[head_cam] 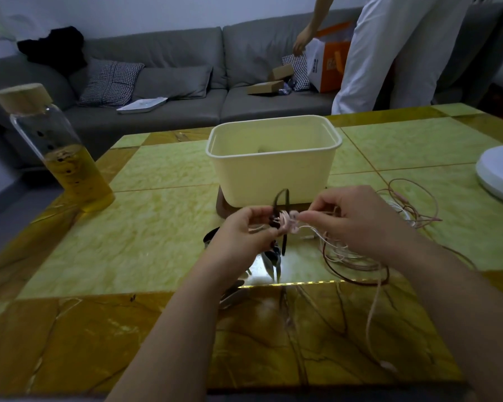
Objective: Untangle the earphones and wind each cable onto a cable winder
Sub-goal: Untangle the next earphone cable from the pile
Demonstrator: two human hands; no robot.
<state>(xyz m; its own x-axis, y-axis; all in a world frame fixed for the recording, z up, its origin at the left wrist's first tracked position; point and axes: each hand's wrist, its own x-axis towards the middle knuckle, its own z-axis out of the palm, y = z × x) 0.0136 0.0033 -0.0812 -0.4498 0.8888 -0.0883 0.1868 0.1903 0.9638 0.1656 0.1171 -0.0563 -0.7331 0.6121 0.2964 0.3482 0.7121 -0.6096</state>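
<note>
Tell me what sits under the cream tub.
A dark brown base pokes out beneath the cream tub at its front left corner. The tub covers the rest, so its full shape is hidden.

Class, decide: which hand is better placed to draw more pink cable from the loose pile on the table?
Right, probably. The right hand pinches the pink cable, whose loose pile lies on its side; the left hand is busy gripping the dark strap.
</note>
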